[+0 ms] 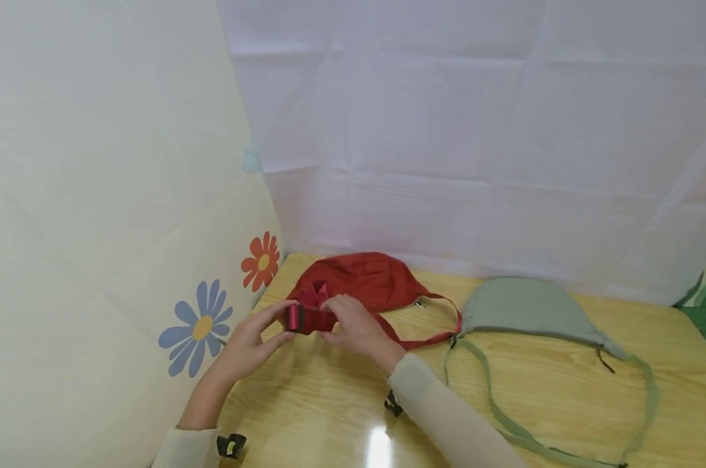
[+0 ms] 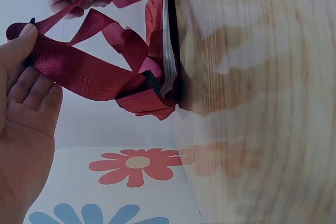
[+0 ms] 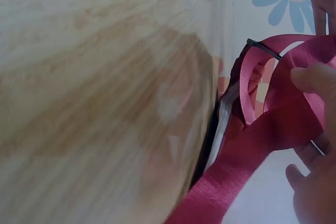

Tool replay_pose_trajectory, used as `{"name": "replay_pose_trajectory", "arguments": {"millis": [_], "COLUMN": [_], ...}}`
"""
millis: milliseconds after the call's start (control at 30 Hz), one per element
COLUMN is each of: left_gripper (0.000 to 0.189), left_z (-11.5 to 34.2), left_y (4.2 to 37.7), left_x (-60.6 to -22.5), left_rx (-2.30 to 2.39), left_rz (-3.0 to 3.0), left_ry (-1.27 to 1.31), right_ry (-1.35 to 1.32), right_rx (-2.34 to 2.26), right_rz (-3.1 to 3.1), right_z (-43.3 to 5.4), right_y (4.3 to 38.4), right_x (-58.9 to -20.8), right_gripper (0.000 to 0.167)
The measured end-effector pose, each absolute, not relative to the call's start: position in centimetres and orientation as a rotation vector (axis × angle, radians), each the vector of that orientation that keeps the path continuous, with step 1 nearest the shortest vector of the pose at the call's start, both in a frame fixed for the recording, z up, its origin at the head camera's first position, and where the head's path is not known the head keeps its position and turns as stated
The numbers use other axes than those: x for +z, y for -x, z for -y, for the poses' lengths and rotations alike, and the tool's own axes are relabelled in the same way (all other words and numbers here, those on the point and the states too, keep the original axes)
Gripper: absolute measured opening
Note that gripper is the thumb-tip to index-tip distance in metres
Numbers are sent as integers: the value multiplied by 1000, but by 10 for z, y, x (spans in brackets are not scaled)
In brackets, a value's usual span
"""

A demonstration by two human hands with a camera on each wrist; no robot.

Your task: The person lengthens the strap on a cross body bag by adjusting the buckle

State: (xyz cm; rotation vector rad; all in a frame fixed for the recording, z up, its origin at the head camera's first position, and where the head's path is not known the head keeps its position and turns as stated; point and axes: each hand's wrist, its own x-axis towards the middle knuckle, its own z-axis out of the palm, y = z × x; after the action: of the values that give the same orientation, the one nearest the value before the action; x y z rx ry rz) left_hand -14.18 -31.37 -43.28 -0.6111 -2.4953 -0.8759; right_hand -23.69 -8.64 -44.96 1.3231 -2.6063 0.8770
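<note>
A red waist bag [image 1: 365,279] lies at the back left of the table, its long red strap [image 2: 84,72] raised in loops in front of it. My left hand [image 1: 244,344] pinches a fold of that strap between thumb and fingers, beside a dark slider [image 1: 299,318]. Just to the right, my right hand [image 1: 359,328] pinches another stretch of the strap, thumb against fingers. In the right wrist view the strap [image 3: 231,171] runs from the right hand down past the bag's pale zip [image 3: 223,124]. A second dark slider [image 2: 152,81] sits near the bag's end.
A grey-green waist bag [image 1: 522,305] lies to the right, its green strap [image 1: 487,377] looped toward the table's front. The wooden table [image 1: 324,416] meets a white cloth [image 1: 446,149] behind and a flower-printed cloth [image 1: 95,260] at the left. Black wrist gear [image 1: 232,446] shows at the left sleeve.
</note>
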Motion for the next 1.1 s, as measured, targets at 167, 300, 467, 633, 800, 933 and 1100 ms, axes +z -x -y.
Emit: {"name": "replay_pose_trajectory", "arguments": {"millis": [167, 300, 467, 633, 800, 933, 1100], "left_gripper": [60, 60, 60, 59, 59, 59, 59], "left_z": [315, 316, 317, 316, 313, 312, 312], "left_y": [140, 139, 138, 138, 138, 139, 141], "left_x": [-431, -432, -432, -432, -430, -428, -428], "left_rx": [-858, -855, -844, -851, -840, -808, -771], "left_rz": [2500, 2517, 2523, 2522, 2525, 2524, 2504], "left_ry": [572, 557, 551, 559, 557, 563, 601], "right_ry": [-1393, -1463, -1505, -1523, -1525, -1529, -1536], "right_rx": [827, 780, 710, 690, 667, 642, 632], "right_rz": [2573, 2556, 2514, 2489, 2489, 2480, 2464], "right_z": [75, 64, 49, 36, 27, 23, 19], "right_y": [239, 242, 244, 245, 248, 250, 249], "right_x": [-445, -440, -434, -427, -424, -424, -422], "right_gripper": [37, 39, 39, 37, 38, 38, 37]}}
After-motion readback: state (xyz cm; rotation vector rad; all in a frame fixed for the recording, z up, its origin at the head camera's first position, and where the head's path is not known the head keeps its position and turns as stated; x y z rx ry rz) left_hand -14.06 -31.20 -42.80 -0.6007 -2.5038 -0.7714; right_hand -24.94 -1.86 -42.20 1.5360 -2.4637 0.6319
